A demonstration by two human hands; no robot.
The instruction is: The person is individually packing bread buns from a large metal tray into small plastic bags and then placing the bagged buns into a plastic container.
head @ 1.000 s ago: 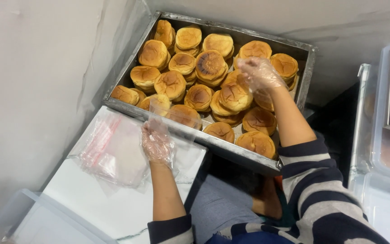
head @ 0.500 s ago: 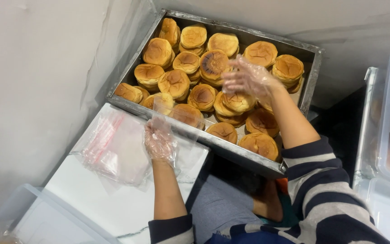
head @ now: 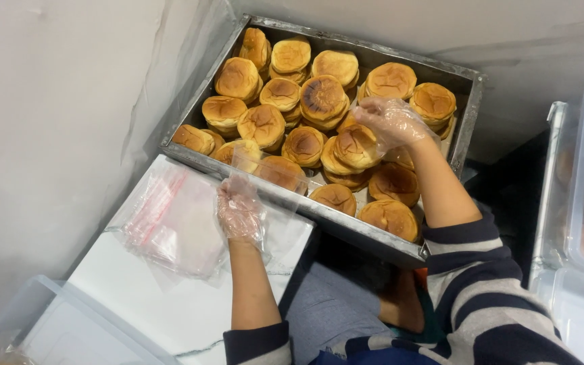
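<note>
Right hand [head: 390,122], sheathed in a thin clear glove, reaching deep into the metal tray [head: 346,220] with fingers curled down over a golden bun [head: 356,145] near the middle of the heap; touching its top, though whether properly gripping cannot be told from above. Forearm laid across the tray's near right corner, striped sleeve pushed back, probably to keep cloth off the food.

Left hand [head: 239,211], likewise gloved, held low at the tray's front edge, pinching a clear plastic bag [head: 268,176] by its mouth. Bag raised upright and right beside the rim, mouth towards the buns, seemingly so that the way from tray to bag stays short.

Below that hand, a loose stack of more clear bags [head: 163,223] with red strips, lying flat on the white bench [head: 170,304], close by for easy picking.

Tray itself packed with browned round buns, stacked two and three high, tilted towards the person and wedged into the corner of the wall. Clear plastic bins [head: 576,203] off to the right, another at lower left.
</note>
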